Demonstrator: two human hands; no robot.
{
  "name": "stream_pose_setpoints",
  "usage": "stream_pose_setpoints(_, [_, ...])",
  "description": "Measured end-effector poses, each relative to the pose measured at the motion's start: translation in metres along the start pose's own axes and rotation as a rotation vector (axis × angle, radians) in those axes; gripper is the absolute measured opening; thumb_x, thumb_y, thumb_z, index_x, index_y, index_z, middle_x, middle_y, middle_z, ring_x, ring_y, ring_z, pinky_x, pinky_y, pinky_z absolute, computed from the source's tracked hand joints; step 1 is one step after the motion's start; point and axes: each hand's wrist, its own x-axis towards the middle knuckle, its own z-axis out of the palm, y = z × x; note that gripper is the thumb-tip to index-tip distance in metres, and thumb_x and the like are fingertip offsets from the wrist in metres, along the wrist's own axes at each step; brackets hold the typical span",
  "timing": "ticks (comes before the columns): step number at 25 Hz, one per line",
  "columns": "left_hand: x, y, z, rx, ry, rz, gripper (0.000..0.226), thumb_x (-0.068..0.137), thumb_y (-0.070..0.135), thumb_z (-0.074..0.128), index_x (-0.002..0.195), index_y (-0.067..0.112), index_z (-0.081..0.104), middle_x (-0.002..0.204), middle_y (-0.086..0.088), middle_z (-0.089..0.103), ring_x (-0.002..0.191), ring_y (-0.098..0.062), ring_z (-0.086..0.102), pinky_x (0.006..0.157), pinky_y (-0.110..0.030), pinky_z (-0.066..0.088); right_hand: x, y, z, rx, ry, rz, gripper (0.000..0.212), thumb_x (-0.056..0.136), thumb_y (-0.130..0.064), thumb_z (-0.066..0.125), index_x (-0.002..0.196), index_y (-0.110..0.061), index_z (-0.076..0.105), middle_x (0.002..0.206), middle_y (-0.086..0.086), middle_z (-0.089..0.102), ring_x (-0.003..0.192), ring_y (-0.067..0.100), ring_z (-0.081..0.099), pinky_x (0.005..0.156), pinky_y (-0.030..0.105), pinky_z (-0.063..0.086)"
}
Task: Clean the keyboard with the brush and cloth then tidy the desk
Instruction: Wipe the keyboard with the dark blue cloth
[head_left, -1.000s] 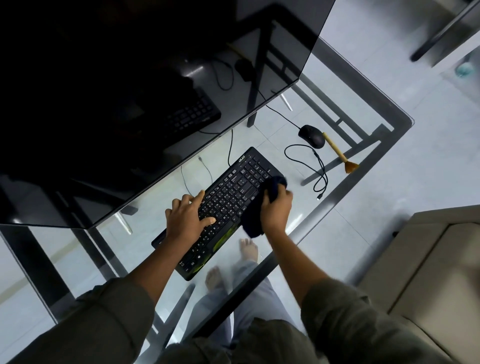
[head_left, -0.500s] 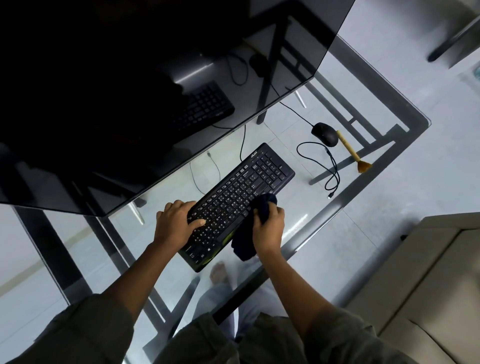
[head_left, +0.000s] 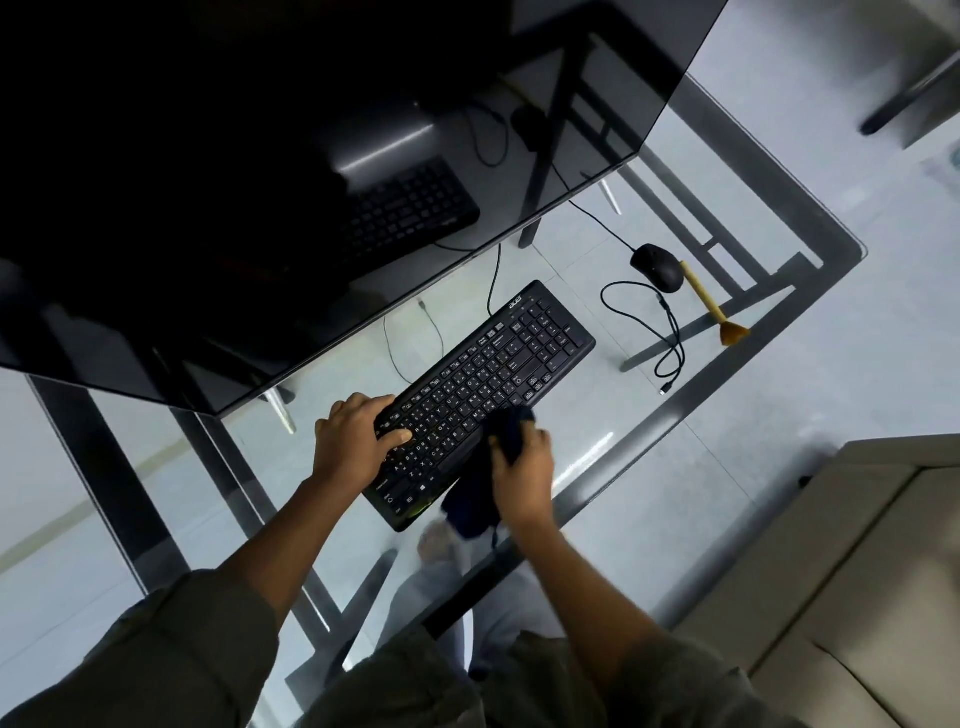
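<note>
Left hand (head_left: 358, 441) lies flat, fingers spread, on the keyboard (head_left: 483, 400); right hand (head_left: 522, 467) grips the dark cloth (head_left: 480, 493) at its near edge. Brush (head_left: 714, 312) lies beside the mouse (head_left: 657, 266) and looped cable (head_left: 667, 332), far right on the glass surface (head_left: 649, 467). Monitor (head_left: 260, 156) overhangs behind.

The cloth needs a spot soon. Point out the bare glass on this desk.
Bare glass lies right of the keyboard, between it and the desk edge, near the right hand. Crowded farther back: mouse, cable, brush.
</note>
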Motion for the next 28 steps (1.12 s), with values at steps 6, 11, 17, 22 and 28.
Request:
stream_pose_setpoints(6, [-0.01, -0.001, 0.002, 0.006, 0.004, -0.002, 0.054, 0.084, 0.041, 0.073, 0.133, 0.022, 0.059, 0.122, -0.006, 0.062, 0.117, -0.028, 0.052, 0.091, -0.043, 0.038, 0.009, -0.011, -0.01, 0.045, 0.087, 0.047, 0.036, 0.095, -0.019, 0.06, 0.129, -0.011, 0.052, 0.124, 0.009, 0.051, 0.095, 0.02, 0.053, 0.102, 0.041, 0.049])
stream_pose_setpoints(11, [-0.009, -0.003, 0.003, 0.024, -0.002, -0.003, 0.055, 0.085, 0.043, 0.072, 0.134, 0.024, 0.058, 0.123, -0.004, 0.062, 0.116, -0.028, 0.052, 0.09, -0.044, 0.038, -0.083, -0.016, 0.03, -0.063, -0.225, -0.115, 0.036, 0.093, -0.019, 0.063, 0.128, -0.012, 0.057, 0.125, 0.004, 0.051, 0.1, 0.014, 0.052, 0.102, 0.013, 0.037])
stream_pose_setpoints(17, [-0.009, 0.0, 0.001, 0.051, -0.008, -0.015, 0.055, 0.086, 0.044, 0.07, 0.136, 0.025, 0.056, 0.127, -0.004, 0.06, 0.119, -0.028, 0.051, 0.092, -0.043, 0.038, -0.009, -0.007, -0.002, 0.041, 0.038, 0.016, 0.035, 0.094, -0.021, 0.063, 0.127, -0.01, 0.057, 0.12, 0.008, 0.054, 0.095, 0.02, 0.055, 0.1, 0.042, 0.05])
stream_pose_setpoints(22, [-0.009, 0.002, 0.002, 0.038, -0.017, -0.025, 0.055, 0.087, 0.042, 0.071, 0.137, 0.025, 0.055, 0.129, -0.005, 0.059, 0.12, -0.028, 0.05, 0.094, -0.045, 0.037, 0.003, -0.015, -0.012, 0.033, 0.043, 0.021, 0.03, 0.095, -0.019, 0.062, 0.123, -0.009, 0.057, 0.12, 0.007, 0.05, 0.09, 0.017, 0.052, 0.098, 0.041, 0.05])
stream_pose_setpoints(28, [-0.009, 0.003, 0.002, 0.05, -0.024, -0.038, 0.056, 0.087, 0.043, 0.07, 0.137, 0.025, 0.054, 0.131, -0.004, 0.058, 0.121, -0.027, 0.049, 0.094, -0.045, 0.037, -0.061, -0.012, 0.022, -0.161, -0.21, -0.138, 0.038, 0.095, -0.025, 0.062, 0.131, -0.013, 0.058, 0.126, 0.004, 0.053, 0.098, 0.016, 0.054, 0.087, -0.009, 0.019])
